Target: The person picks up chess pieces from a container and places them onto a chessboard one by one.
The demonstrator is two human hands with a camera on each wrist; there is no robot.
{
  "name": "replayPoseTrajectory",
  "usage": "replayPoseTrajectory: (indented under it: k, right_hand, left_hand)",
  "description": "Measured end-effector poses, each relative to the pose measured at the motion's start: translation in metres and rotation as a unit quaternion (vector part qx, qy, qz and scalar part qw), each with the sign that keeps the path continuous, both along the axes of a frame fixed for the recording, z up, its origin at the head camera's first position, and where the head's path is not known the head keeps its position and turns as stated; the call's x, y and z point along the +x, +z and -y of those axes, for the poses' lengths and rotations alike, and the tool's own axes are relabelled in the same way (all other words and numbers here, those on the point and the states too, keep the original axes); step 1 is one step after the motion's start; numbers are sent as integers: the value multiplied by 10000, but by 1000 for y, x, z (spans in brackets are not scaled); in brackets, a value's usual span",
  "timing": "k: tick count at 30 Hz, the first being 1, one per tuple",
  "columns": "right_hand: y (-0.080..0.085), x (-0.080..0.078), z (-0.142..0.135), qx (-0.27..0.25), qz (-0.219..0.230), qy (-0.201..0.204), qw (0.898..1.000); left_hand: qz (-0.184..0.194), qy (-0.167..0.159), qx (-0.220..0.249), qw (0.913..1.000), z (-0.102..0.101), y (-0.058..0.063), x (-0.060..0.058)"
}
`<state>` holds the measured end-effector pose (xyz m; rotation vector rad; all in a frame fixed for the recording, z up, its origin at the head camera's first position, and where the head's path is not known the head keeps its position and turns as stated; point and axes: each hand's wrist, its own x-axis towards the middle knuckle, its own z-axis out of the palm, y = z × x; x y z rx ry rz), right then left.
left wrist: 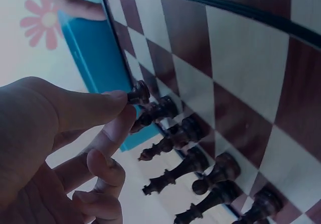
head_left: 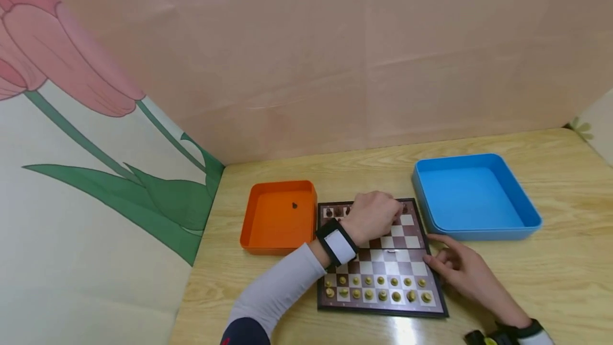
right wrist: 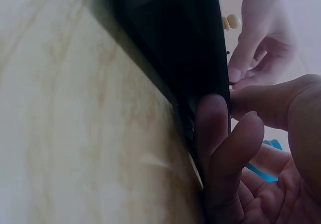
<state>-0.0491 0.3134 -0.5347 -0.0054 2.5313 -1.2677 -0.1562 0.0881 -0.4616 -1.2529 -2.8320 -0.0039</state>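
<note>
A folding magnetic chessboard lies on the table with two rows of gold-coloured pieces along its near side. My left hand reaches over its far side and hides much of the dark pieces there. In the left wrist view, thumb and forefinger pinch a small dark pawn at the board, in front of a row of dark pieces. Whether the pawn's base touches its square, I cannot tell. My right hand grips the board's right edge, thumb above and fingertips against the side and underside.
Left of the board stands an orange tray holding one small dark piece. A blue tray stands at the back right, close to the board's far right corner. Behind the wooden table rises a pinkish covered wall.
</note>
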Motion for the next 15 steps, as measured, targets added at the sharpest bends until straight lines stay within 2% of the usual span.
replayPoseTrajectory:
  k: [9,15]
  right_hand:
    - [0,-1,1,5,14,-14,10000]
    - [-1,-3,1,4,3,-10,10000]
  left_hand:
    - [263,55,245,9993,-1,-1,-3]
    - [292,30,307,9991,2,-1,-4]
